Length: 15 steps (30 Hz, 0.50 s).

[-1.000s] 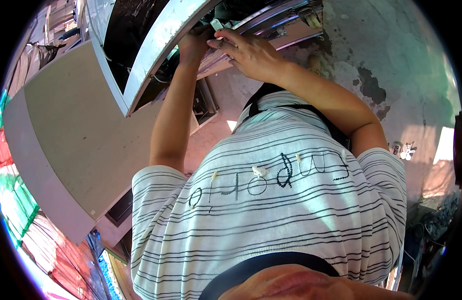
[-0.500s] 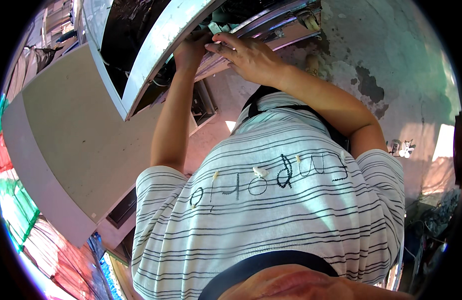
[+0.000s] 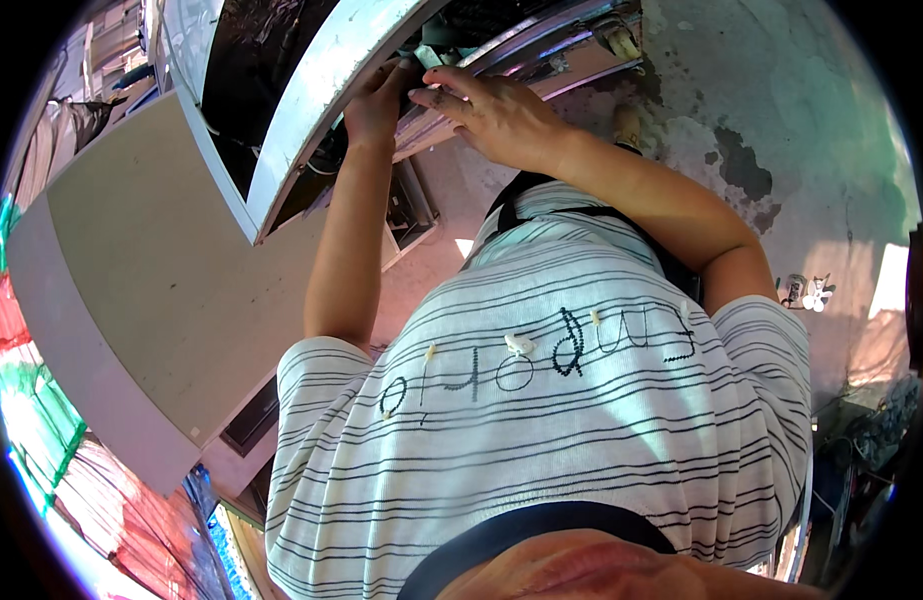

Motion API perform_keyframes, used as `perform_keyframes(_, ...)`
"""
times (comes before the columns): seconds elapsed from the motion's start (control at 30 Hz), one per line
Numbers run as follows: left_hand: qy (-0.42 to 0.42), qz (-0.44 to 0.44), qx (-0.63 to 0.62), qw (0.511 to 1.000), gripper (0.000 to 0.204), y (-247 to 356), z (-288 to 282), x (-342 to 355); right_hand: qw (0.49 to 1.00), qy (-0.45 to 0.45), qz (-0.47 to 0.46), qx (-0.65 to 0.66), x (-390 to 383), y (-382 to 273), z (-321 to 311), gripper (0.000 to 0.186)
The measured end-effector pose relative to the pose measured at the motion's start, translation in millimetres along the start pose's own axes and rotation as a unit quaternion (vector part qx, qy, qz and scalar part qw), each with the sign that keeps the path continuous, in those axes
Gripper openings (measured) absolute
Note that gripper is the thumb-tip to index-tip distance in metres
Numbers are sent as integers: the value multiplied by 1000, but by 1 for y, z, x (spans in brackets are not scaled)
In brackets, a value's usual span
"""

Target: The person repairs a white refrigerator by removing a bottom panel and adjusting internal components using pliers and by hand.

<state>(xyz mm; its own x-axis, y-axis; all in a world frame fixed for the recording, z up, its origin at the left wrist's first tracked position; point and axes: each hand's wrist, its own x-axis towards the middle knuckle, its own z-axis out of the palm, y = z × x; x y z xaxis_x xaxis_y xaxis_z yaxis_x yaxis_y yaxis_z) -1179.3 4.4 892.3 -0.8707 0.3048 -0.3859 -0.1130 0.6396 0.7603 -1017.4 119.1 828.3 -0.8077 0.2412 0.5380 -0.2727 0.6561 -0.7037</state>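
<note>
At the top of the head view, my left hand [image 3: 374,105] reaches inside the edge of a white-framed metal casing [image 3: 306,105]. Its fingers are bent beside a small pale greenish-white part [image 3: 433,56], and their tips are hidden in shadow. Just to the right, my right hand [image 3: 506,120] hovers by a long metal rail [image 3: 541,50] of the casing. The fingers of that hand are apart, pointing toward the left hand, and nothing shows between them. Dark smudges mark the fingertips. Cables and dark parts [image 3: 326,155] lie inside the casing near my left wrist.
A large beige panel with a grey rim [image 3: 151,270] spreads at the left. Below the casing stands an open box-like frame [image 3: 411,205]. The concrete floor [image 3: 801,120] has dark patches. Dark clutter [image 3: 871,440] lies at the lower right, colourful sheeting [image 3: 31,400] at the far left.
My left hand shows slightly more at the casing's edge, its back turned a little. The right hand is almost still. The whole view has shifted slightly.
</note>
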Motion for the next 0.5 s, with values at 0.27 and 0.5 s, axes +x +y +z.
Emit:
perform_keyframes(0.27,-31,30,160,986,34,1,-2,3,997,-71,14,-34,0,-1,-5,65)
perform_keyframes(0.5,-13,102,357,928,30,6,-3,3,1000,-13,-6,-17,0,-1,-4,60)
